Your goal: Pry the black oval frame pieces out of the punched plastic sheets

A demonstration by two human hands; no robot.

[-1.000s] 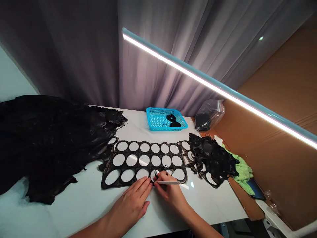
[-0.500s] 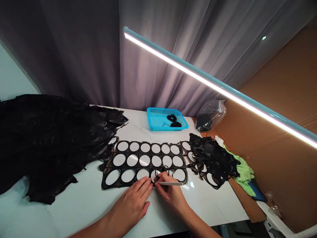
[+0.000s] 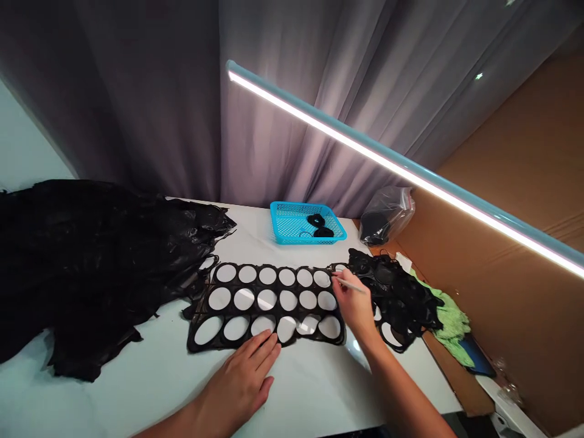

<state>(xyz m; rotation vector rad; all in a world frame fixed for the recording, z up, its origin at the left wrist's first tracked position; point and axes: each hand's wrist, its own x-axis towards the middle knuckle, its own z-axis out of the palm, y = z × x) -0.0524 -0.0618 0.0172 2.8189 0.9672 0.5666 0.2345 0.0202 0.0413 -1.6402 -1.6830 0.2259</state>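
Note:
A black rubbery sheet (image 3: pixel 277 288) with rows of round holes lies flat on the white table, whose surface shows through the holes. My left hand (image 3: pixel 249 368) rests flat with fingers stretched out, its fingertips on the sheet's near edge. Between the fingers of my right hand (image 3: pixel 354 302) is a slim pale tool (image 3: pixel 350 284), perhaps tweezers. That hand is over the sheet's far right corner, and its fingers partly hide the tool's tip. Beside it on the right is a heap of black ring-shaped scraps (image 3: pixel 396 289).
Black sheeting (image 3: pixel 100 261) is piled on the left of the table. At the back stands a blue basket (image 3: pixel 292 230) with black rings in it. Farther right are a clear plastic bag (image 3: pixel 387 213) and a green cloth (image 3: pixel 451 319). A lit tube lamp (image 3: pixel 387 152) slants overhead.
My right hand has moved from the sheet's near edge to its far right corner with the tool. Thin black rings seen at the tool before no longer show there. My left hand has barely moved.

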